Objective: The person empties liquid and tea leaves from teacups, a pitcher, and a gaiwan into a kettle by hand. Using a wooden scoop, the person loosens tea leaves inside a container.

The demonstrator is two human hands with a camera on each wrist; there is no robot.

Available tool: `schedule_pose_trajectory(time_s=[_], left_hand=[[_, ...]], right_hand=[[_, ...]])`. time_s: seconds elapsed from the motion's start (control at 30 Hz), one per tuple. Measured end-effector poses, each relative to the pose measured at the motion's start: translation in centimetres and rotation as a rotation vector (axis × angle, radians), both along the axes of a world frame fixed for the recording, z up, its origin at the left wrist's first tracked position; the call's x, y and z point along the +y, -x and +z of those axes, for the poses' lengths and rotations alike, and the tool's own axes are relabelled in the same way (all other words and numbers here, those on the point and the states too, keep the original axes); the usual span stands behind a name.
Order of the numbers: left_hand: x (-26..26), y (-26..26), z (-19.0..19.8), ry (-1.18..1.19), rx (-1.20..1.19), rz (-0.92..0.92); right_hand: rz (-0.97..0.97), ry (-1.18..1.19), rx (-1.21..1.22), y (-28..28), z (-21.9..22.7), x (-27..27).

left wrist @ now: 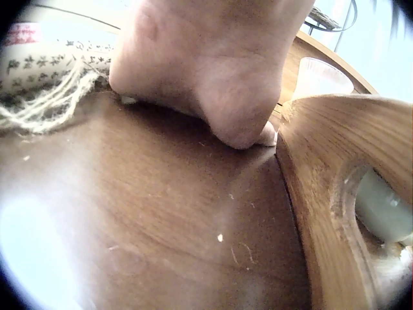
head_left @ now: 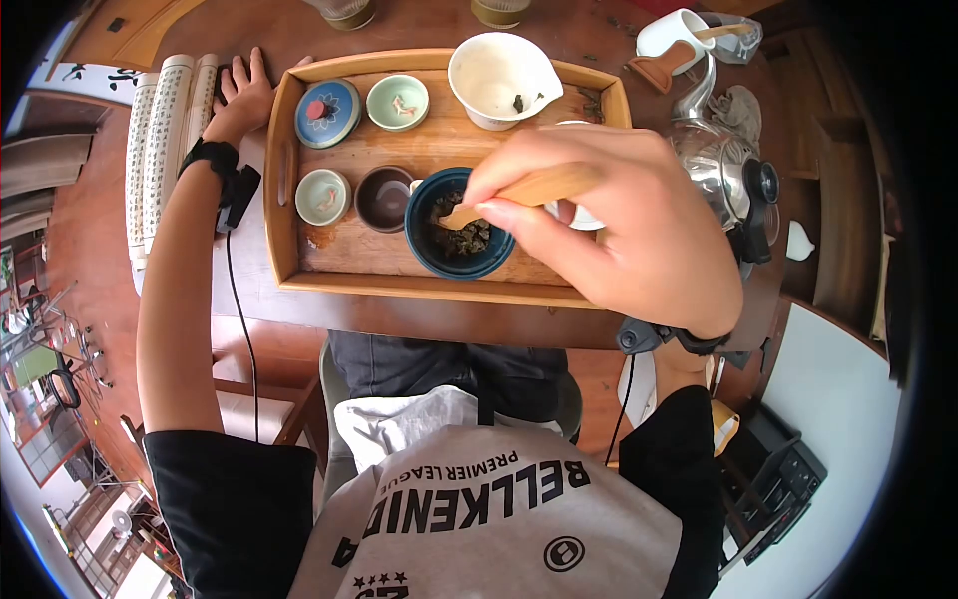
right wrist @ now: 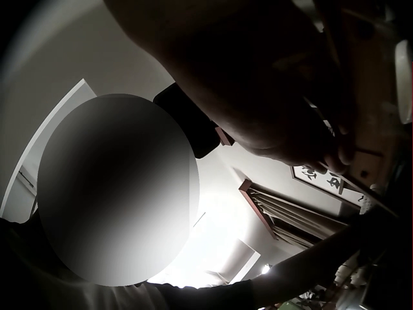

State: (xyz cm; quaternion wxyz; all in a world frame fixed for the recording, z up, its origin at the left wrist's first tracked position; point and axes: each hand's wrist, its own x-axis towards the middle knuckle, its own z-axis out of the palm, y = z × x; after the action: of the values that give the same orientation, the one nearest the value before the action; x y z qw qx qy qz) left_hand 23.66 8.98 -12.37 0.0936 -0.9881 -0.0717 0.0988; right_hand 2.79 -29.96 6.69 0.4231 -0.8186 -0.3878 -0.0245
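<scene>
My right hand [head_left: 639,225] pinches a wooden tea scoop [head_left: 539,190] between thumb and fingers. The scoop's tip dips into a dark blue pot [head_left: 412,240], among the dark tea leaves [head_left: 467,240] inside it. In the right wrist view this hand is mostly in shadow. Left of the wooden tray [head_left: 399,283], my left hand [head_left: 244,95] rests on the table with its fingers spread. Seen from the left wrist, that hand [left wrist: 206,71] leans on the brown tabletop close to the tray's end wall [left wrist: 329,168]. A blue lid with a red knob [head_left: 327,113] lies on the tray.
A white pitcher [head_left: 499,75] with a few leaf bits, pale green cups [head_left: 397,103] and a brown cup [head_left: 384,200] share the tray. Bamboo scrolls [head_left: 165,150] lie left. To the right stand a glass kettle [head_left: 714,170] and a tipped white cup [head_left: 671,40].
</scene>
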Motion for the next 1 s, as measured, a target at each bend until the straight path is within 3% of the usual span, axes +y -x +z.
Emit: schedule_pose_trajectory(time_s=[0.07,0.2,0.27,0.4,0.5,0.73,0.8,0.93,1.0], left_hand=[[0.0,0.0,-0.1,0.001,0.002,0.0],[0.0,0.1,0.1,0.018,0.003,0.004],[0.0,0.0,0.0,0.021,-0.005,-0.002],[0.3,-0.1,-0.2,0.016,-0.007,-0.002],[0.4,-0.1,-0.3,0.03,-0.011,-0.005],[0.6,0.0,-0.5,0.052,-0.027,-0.022],[0.6,-0.2,-0.5,0.05,-0.025,-0.018],[0.6,-0.2,-0.5,0.052,-0.035,-0.018],[0.6,-0.2,-0.5,0.051,-0.034,-0.017]], right_hand=[[-0.035,-0.041,0.134,0.3,1.0,-0.5],[-0.018,-0.058,0.115,0.0,0.5,-0.2],[-0.039,0.091,0.193,0.0,0.6,0.4],[-0.034,-0.034,0.086,0.2,0.6,-0.4],[-0.061,-0.058,0.154,0.3,1.2,-0.9],[0.001,-0.037,0.047,0.0,0.2,-0.1],[-0.063,-0.033,0.141,0.3,1.1,-0.8],[-0.067,-0.08,0.063,-0.1,0.3,-0.6],[-0.07,0.028,0.116,-0.1,-0.1,0.2]])
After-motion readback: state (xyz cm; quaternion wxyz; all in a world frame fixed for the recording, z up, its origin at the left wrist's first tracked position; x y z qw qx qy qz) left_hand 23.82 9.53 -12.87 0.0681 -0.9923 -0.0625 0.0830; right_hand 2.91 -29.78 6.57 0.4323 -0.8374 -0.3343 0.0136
